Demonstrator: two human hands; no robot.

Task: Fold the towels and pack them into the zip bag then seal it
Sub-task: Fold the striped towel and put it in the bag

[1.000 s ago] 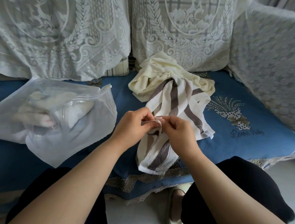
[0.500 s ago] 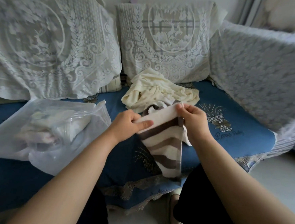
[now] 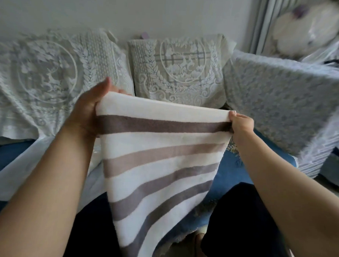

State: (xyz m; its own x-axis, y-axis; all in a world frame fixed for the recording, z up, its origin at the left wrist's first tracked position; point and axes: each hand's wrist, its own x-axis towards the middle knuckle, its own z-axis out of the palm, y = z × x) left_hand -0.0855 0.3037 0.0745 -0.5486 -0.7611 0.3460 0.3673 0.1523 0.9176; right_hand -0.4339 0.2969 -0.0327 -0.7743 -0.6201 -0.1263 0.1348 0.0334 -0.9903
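Observation:
A white towel with brown and grey stripes (image 3: 159, 166) hangs spread out in front of me, lifted above the blue sofa seat (image 3: 238, 176). My left hand (image 3: 89, 113) grips its upper left corner, thumb in front and fingers behind the cloth. Its upper right corner is pinched by my right hand (image 3: 240, 123). The towel's top edge is stretched taut between both hands. The clear zip bag (image 3: 17, 172) lies on the seat at the left, mostly behind my left forearm. The cream towel is hidden behind the striped one.
Two lace-covered cushions (image 3: 177, 70) lean against the sofa back. A lace-covered armrest (image 3: 286, 106) stands at the right. My dark-trousered knees (image 3: 244, 225) are below the towel, with the floor beyond the sofa edge.
Both hands rose and moved apart, spreading the striped towel wide and lifting it off the seat. The view tilted upward, so the bag and cream towel dropped out of sight or behind the cloth.

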